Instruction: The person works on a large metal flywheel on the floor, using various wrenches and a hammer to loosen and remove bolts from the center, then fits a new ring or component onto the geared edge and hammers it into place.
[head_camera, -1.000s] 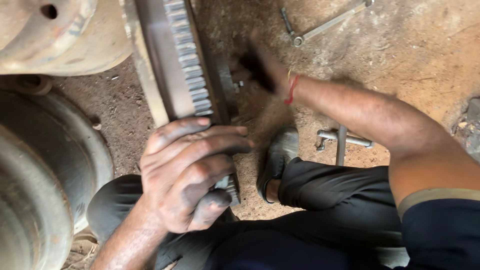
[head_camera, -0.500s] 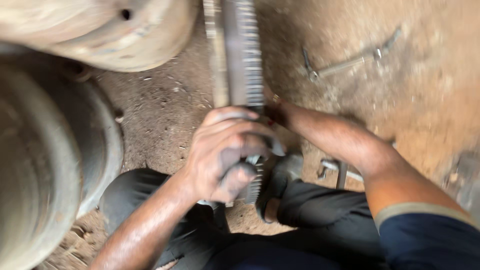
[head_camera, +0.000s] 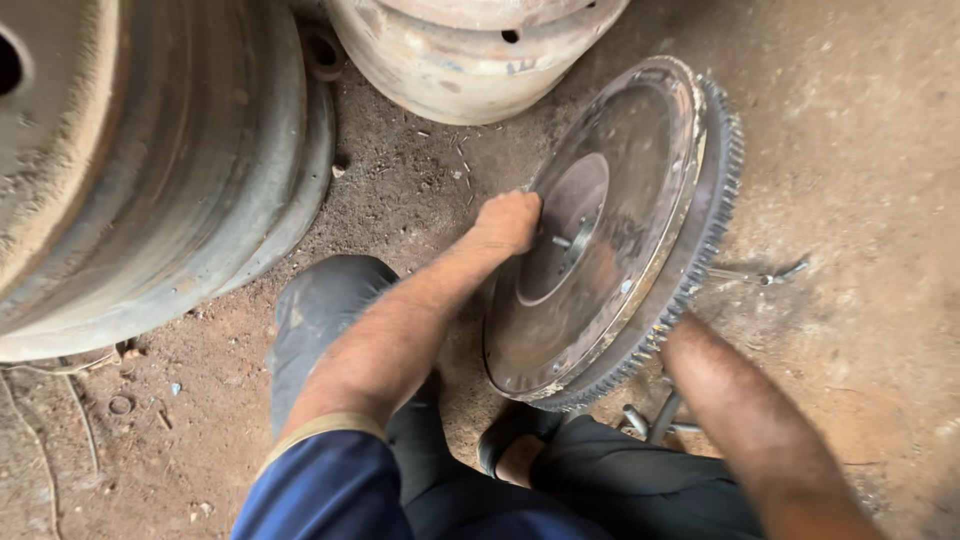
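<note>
A round steel flywheel (head_camera: 620, 290) with a toothed ring gear stands on its edge on the dirt floor, leaning so its shiny face turns toward me. My left hand (head_camera: 508, 220) is curled against that face, fingers at the edge of the recessed centre where small bolts stick out. My right forearm (head_camera: 745, 410) reaches up behind the flywheel's lower right rim. The right hand itself is hidden behind the disc.
A large rusty wheel rim (head_camera: 150, 180) fills the left side and a second drum-like rim (head_camera: 470, 50) lies at the top. A thin wrench (head_camera: 765, 272) lies on the ground right of the flywheel. A cross-shaped tool (head_camera: 655, 420) lies by my shoe (head_camera: 510, 450).
The flywheel, seen edge-on before, now leans with its face toward me. My left hand moved from its toothed rim to the centre of the face. The right hand went behind the disc.
</note>
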